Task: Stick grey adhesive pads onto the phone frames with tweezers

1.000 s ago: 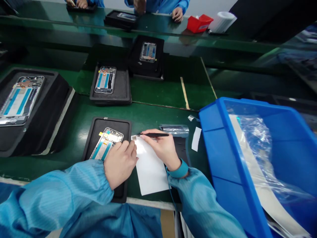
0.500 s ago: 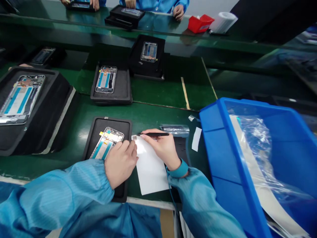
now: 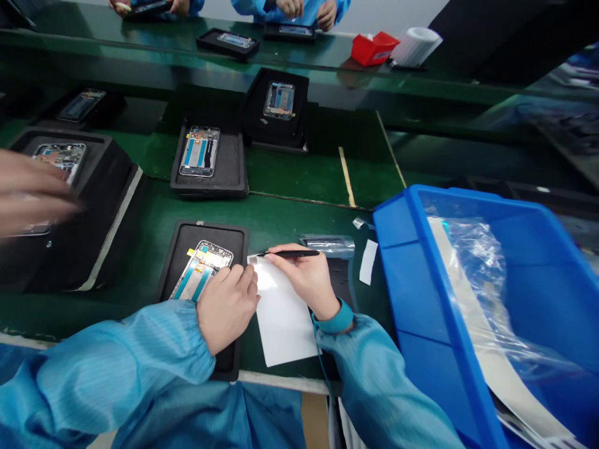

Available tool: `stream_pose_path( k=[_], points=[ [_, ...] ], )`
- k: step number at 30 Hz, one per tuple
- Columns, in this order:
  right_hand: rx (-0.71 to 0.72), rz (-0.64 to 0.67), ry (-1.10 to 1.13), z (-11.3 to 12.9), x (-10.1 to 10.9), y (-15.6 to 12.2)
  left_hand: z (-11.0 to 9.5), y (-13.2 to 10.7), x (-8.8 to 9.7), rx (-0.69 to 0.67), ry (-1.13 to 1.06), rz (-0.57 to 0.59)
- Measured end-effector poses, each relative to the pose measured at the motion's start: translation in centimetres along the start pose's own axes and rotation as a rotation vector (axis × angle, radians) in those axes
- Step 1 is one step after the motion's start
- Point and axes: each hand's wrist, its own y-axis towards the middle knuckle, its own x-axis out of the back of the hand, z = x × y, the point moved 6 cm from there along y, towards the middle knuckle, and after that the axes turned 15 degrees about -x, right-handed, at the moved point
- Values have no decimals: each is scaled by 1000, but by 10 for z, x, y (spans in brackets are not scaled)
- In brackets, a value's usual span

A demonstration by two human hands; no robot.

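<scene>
My left hand (image 3: pixel 228 307) is curled, its fingertips pressing the left edge of a white sheet (image 3: pixel 283 315) beside an open phone frame (image 3: pixel 201 270) that lies in a black tray (image 3: pixel 187 240). My right hand (image 3: pixel 306 276) pinches a thin black tool (image 3: pixel 292 254), held level with its tip at the sheet's top left corner. Both sleeves are blue.
A big blue bin (image 3: pixel 397 262) with plastic-wrapped strips stands at the right. More black trays with phone frames (image 3: pixel 201 151) sit on the green belt (image 3: pixel 299 174). Another person's blurred hand (image 3: pixel 28 193) reaches over the left tray. Other workers' hands (image 3: pixel 302 9), a red box (image 3: pixel 372 47).
A blurred hand of another person has come in from the left over the big tray. Far trays at the top have shifted. My own hands have hardly moved.
</scene>
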Motion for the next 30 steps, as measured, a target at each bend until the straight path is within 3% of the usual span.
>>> stream_pose_path(
  k=[19,30],
  points=[
    [-40,9,68,0,0,1,0,0,-1,5,15,-12],
    [-79,-19,89,-2,2,0,3,-2,0,17,-5,-91]
  ],
)
